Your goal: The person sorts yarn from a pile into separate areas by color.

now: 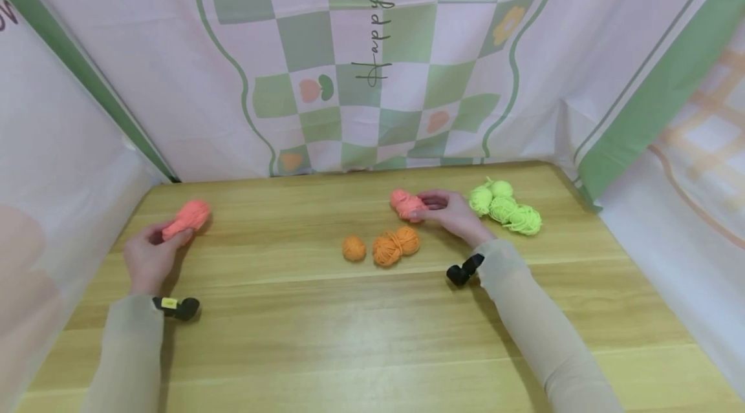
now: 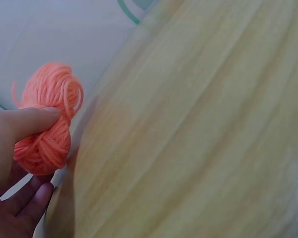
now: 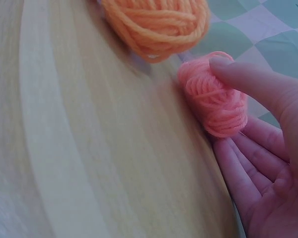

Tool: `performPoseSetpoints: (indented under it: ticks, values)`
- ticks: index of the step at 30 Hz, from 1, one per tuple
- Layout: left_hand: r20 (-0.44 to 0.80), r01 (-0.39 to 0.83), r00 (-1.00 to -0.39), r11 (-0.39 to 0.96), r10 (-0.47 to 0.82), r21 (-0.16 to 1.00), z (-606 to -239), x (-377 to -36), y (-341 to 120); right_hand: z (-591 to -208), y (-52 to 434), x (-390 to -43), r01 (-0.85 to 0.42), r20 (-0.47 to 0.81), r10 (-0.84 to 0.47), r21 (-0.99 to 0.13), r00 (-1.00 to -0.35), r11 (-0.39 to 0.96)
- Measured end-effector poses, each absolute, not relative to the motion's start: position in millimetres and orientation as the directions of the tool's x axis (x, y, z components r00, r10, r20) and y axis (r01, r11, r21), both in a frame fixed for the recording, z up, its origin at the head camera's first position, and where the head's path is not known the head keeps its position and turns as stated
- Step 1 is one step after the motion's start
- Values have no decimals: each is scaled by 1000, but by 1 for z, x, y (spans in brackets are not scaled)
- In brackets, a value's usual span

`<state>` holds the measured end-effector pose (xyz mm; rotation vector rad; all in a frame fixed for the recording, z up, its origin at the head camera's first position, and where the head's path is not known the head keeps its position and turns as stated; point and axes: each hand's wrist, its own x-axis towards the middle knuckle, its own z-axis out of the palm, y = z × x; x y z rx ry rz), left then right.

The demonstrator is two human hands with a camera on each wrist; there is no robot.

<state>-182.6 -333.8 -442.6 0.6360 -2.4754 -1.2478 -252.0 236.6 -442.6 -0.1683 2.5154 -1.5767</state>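
Observation:
At the table's left side my left hand (image 1: pixel 149 258) grips a coral yarn bundle (image 1: pixel 190 218) between thumb and fingers. In the left wrist view that bundle (image 2: pixel 47 119) is pinched in at the middle, with the thumb across it and a loose loop at its upper end. Farther right, my right hand (image 1: pixel 453 212) pinches a pinkish-coral yarn bundle (image 1: pixel 405 203). The right wrist view has the thumb on top of this bundle (image 3: pixel 216 99) and the fingers beneath and behind it. Just in front of it lies an orange yarn bundle (image 1: pixel 396 247), tied at its waist.
A small orange yarn ball (image 1: pixel 354 248) sits left of the orange bundle. Several lime-green yarn bundles (image 1: pixel 505 207) lie together beyond the right hand. The wooden table (image 1: pixel 326 335) meets a printed curtain (image 1: pixel 372 122) at the back, with cloth on both sides.

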Motion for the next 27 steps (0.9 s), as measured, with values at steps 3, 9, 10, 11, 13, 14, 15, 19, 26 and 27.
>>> performPoseSetpoints:
  ticks: [3,9,10,11,13,14,15,19,26,27]
  values:
    - [55,-259,-861,531,-505,807,-443,-183,-334,-443,236,-252,-5,-83,-184,-901,-979,435]
    - [39,-265,-873,539,-486,799,-441,-182,-334,-442,236,-252,1,-88,-183,-905,-979,426]
    - [36,-265,-875,541,-482,798,-441,-182,-334,-442,236,-251,2,-88,-184,-905,-979,425]
    - [33,-266,-877,542,-479,797,-440,-182,-334,-442,236,-251,2,-89,-185,-906,-979,424]
    - [30,-267,-881,548,-473,793,-440,-182,-335,-442,237,-251,2,-89,-185,-905,-979,425]
    - [28,-269,-882,552,-470,789,-440,-182,-335,-442,237,-251,2,-89,-184,-904,-979,427]
    - [27,-271,-883,557,-468,785,-441,-183,-335,-442,237,-251,1,-89,-184,-903,-979,430]
    - [18,-276,-888,564,-459,779,-442,-183,-337,-443,238,-252,-4,-84,-179,-896,-980,444]
    - [25,-272,-892,581,-451,767,-441,-182,-338,-443,236,-252,-17,-72,-178,-891,-981,454]
    - [26,-273,-892,582,-451,766,-441,-181,-338,-444,236,-252,-17,-72,-178,-890,-981,456]
